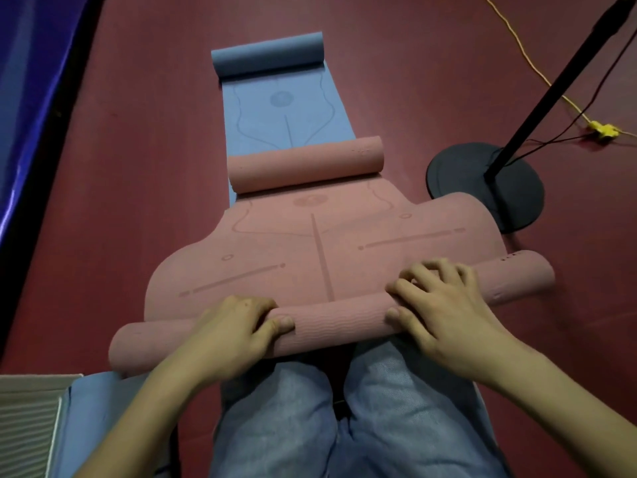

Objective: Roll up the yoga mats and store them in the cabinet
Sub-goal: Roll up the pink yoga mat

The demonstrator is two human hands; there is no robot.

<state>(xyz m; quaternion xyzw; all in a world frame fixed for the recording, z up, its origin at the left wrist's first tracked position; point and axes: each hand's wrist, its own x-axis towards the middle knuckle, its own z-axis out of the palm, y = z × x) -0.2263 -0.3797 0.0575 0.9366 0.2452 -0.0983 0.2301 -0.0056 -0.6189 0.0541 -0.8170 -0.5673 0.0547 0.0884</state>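
A pink yoga mat (310, 250) lies on the dark red floor in front of my knees, its far end curled into a roll (306, 163). Its near end is rolled into a tube (337, 322) that runs left to right. My left hand (234, 332) grips the tube left of centre, fingers curled over the top and thumb on the near side. My right hand (437, 305) holds the tube right of centre the same way. A blue yoga mat (282, 112) lies beyond the pink one and partly under it, with its far end rolled too (269, 55).
A black round stand base (482, 181) with a slanted pole stands at the right, touching the pink mat's edge. A yellow cable and plug (603, 130) lie behind it. A blue wall panel (31, 81) runs along the left. A striped grey object (27, 426) sits at the bottom left.
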